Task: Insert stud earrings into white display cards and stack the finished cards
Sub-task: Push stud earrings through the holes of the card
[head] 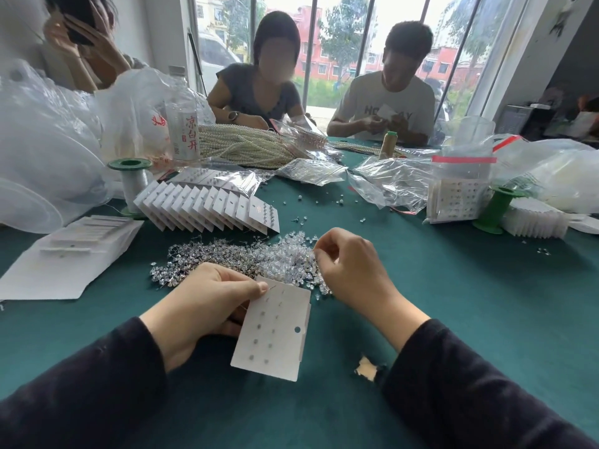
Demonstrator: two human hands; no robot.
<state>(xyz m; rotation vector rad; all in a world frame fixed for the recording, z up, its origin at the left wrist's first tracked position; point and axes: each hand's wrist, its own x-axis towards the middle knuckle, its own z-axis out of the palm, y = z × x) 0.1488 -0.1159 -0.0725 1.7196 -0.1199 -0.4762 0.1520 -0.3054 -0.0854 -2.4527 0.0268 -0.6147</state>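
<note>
Card in my left hand, right hand curled over the studs

My left hand (pixel 207 306) grips a white display card (pixel 275 332) by its left edge, thumb pressed on the near top corner, where a thin pin shows at the thumb tip. The card carries two columns of small studs. My right hand (pixel 350 270) hovers just right of the card's top, fingers curled with thumb and forefinger tips together; I cannot tell whether they pinch a stud. The pile of stud earrings (pixel 246 257) lies on the green bench (pixel 453 303) just beyond both hands. Further beyond my left hand, a row of finished cards (pixel 207 205) overlaps like shingles. A torn paper scrap (pixel 366 367) sits by my right wrist.
</note>
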